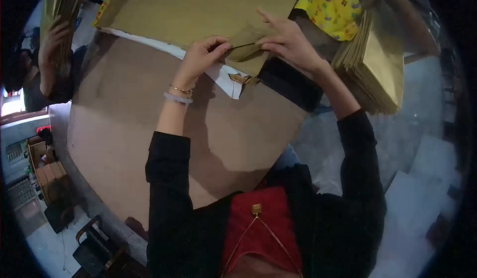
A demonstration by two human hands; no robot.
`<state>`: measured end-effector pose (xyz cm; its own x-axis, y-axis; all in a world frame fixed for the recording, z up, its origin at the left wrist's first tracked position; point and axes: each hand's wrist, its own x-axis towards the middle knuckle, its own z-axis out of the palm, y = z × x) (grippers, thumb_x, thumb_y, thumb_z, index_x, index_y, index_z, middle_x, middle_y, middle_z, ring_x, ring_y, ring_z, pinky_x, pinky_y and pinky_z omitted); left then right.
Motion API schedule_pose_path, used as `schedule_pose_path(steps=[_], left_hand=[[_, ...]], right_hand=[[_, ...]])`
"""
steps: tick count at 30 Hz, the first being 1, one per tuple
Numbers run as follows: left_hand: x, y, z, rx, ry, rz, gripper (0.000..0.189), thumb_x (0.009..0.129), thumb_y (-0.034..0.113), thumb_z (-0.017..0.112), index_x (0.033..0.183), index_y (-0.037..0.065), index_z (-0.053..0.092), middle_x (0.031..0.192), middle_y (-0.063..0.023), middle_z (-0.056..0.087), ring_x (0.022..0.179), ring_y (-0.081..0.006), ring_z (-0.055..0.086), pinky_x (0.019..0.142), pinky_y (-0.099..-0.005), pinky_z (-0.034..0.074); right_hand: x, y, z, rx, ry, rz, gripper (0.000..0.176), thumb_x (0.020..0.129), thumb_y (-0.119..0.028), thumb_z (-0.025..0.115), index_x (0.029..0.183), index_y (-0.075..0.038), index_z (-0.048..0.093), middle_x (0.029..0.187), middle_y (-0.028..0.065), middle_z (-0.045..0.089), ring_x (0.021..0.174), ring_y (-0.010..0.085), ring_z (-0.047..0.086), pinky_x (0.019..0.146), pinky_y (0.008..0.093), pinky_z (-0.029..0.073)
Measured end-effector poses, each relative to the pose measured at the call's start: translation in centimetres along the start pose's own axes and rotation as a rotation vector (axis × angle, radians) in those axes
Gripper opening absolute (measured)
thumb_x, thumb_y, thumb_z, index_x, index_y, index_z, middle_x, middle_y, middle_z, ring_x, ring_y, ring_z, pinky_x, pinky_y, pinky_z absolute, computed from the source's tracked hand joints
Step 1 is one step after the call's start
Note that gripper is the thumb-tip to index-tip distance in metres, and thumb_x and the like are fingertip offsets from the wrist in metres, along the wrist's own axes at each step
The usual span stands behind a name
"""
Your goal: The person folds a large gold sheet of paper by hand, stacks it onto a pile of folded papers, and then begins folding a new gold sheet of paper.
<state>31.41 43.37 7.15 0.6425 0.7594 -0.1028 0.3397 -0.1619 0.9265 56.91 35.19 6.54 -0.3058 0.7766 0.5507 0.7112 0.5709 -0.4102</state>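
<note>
Step in hand, as judged: two-handed spreading or straightening of a thin brown paper piece [246,52], above the near right corner of a large olive-brown sheet [198,9]. Bag mouth or loose flap: impossible to tell. Dark line along the edge, between both hands.

Left hand [198,58]: thumb and forefinger nearly closed, pinching the left end; other fingers curled.

Right hand [294,43]: thumb and a fingertip drawn together at the right end; another finger raised well clear.

Alongside: torn white paper strip [218,79] under the sheet's near edge; black case [290,84] just beside the corner; stack of kraft-paper bags or envelopes [380,59] to the right; yellow printed cloth [330,9] beyond.

Next move, as judged: light, even pinch at both ends, with low tension against tearing.
</note>
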Motion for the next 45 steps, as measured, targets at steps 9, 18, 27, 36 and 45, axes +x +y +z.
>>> schedule_pose_path(steps=[9, 18, 27, 36, 45], left_hand=[[-0.8, 0.5, 0.1, -0.087, -0.029, 0.089, 0.026, 0.090, 0.018, 0.063, 0.108, 0.000, 0.065, 0.101, -0.0040, 0.068, 0.088, -0.0101, 0.060, 0.077, -0.0250, 0.050], [-3.1, 0.3, 1.3, -0.007, -0.053, 0.150, 0.025, 0.090, 0.018, 0.064, 0.107, 0.000, 0.066, 0.103, -0.0035, 0.067, 0.088, -0.0110, 0.061, 0.077, -0.0258, 0.051], [-3.9, -0.5, -0.8, -0.123, -0.037, 0.097, 0.025, 0.084, 0.011, 0.068, 0.105, -0.004, 0.065, 0.109, -0.0072, 0.066, 0.089, -0.0115, 0.061, 0.079, -0.0255, 0.051], [-3.8, -1.6, 2.5, 0.471, 0.305, 0.629, 0.022, 0.077, 0.011, 0.071, 0.098, 0.004, 0.066, 0.094, -0.0107, 0.066, 0.082, -0.0292, 0.063, 0.071, -0.0350, 0.051], [-3.8, -1.2, 3.7, 0.441, 0.332, 0.718, 0.031, 0.076, 0.011, 0.070, 0.106, 0.008, 0.064, 0.104, -0.0095, 0.066, 0.099, -0.0278, 0.061, 0.085, -0.0347, 0.048]], right_hand=[[0.4, -1.0, -0.4, 0.271, -0.104, 0.227, 0.016, 0.079, -0.016, 0.070, 0.089, -0.004, 0.067, 0.144, 0.0045, 0.042, 0.119, 0.0237, 0.048, 0.098, 0.0343, 0.038], [-1.3, -3.2, -1.3, 0.606, -0.115, 0.438, 0.019, 0.082, -0.019, 0.070, 0.090, -0.002, 0.069, 0.133, 0.0089, 0.054, 0.110, 0.0173, 0.056, 0.088, 0.0304, 0.045], [-0.4, -4.8, 2.5, 0.336, 0.107, 0.259, 0.014, 0.084, -0.016, 0.067, 0.093, -0.005, 0.068, 0.111, 0.0051, 0.065, 0.099, 0.0190, 0.059, 0.088, 0.0307, 0.042], [-1.1, -4.2, 5.1, -0.061, 0.353, -0.050, 0.017, 0.080, -0.013, 0.070, 0.096, -0.011, 0.064, 0.103, 0.0031, 0.067, 0.097, 0.0185, 0.061, 0.094, 0.0367, 0.037], [-2.1, -3.8, 3.3, -0.242, 0.296, -0.094, 0.024, 0.075, -0.006, 0.070, 0.097, -0.012, 0.063, 0.095, 0.0031, 0.066, 0.095, 0.0205, 0.063, 0.097, 0.0392, 0.037]])
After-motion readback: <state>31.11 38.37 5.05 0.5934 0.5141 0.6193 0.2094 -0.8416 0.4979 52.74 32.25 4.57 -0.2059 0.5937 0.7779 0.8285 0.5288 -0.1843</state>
